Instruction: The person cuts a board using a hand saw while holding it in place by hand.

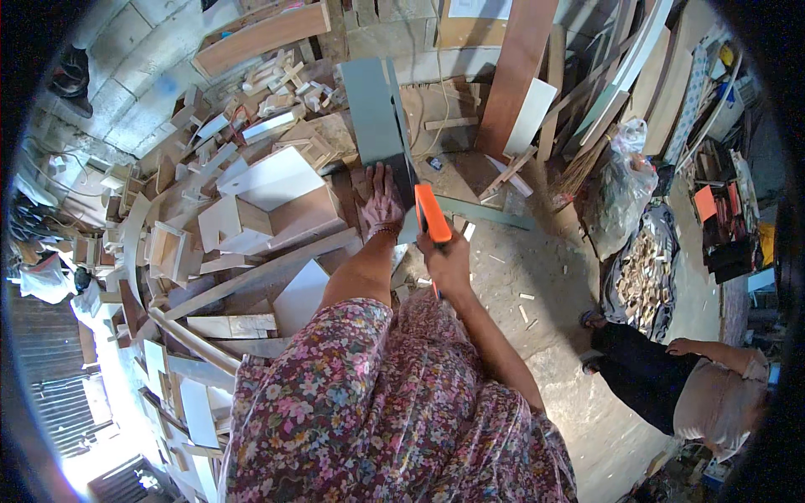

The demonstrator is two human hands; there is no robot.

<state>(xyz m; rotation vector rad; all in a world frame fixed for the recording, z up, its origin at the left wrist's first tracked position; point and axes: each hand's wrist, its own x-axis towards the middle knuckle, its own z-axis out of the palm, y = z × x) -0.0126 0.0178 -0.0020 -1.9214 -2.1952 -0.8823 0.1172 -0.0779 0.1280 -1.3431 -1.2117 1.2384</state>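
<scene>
My left hand lies with fingers spread on the near end of a long grey-green board, pressing on its face. The board stretches away from me, with a darker edge along its right side. Just right of it, my right hand is closed around an orange-handled handsaw. The orange part stands up beside the board's near end. Its blade is mostly hidden from this angle, so I cannot tell whether it touches the board.
Wood offcuts pile up at far left, with white-faced panels nearer. Planks lean at the back. A clear plastic bag and a dark sack of wood scraps sit at right, near another person.
</scene>
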